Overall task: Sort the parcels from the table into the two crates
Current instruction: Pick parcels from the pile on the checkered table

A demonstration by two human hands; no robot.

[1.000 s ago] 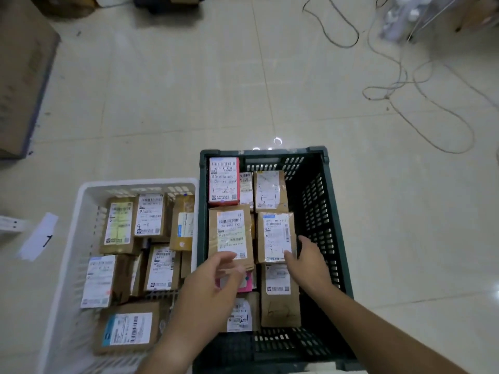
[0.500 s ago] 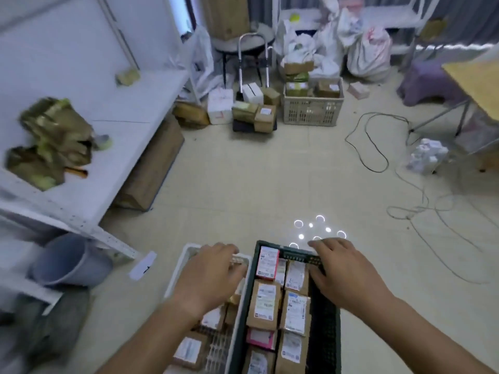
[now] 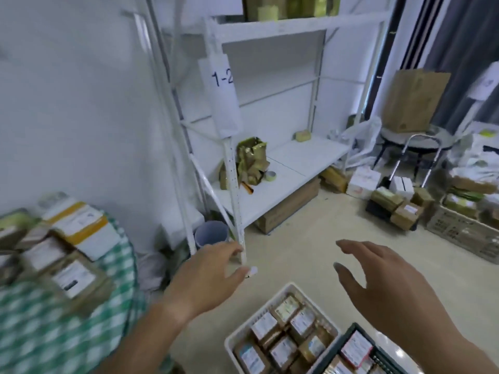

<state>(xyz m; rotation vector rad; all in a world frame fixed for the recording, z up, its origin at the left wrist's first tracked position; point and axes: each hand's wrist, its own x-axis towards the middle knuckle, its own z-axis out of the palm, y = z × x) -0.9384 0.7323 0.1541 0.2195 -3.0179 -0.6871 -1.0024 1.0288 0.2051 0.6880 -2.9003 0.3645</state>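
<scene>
Brown labelled cardboard parcels [image 3: 73, 276] wait on the green-checked counter [image 3: 35, 327] at left, while both empty hands, left [image 3: 205, 282] and right [image 3: 378, 287], hang spread above the white crate [image 3: 237, 333] and dark green crate [image 3: 332, 349], so reaching for another parcel looks next.

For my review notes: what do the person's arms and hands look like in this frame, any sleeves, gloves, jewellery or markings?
Both arms are bare as far as the frame shows. The left hand and right hand wear no gloves; no rings, watch or wristband show on either wrist. No sleeve edge is visible on either forearm before the picture's bottom edge. No markings or tattoos can be made out, though motion blur softens fine detail.
</scene>
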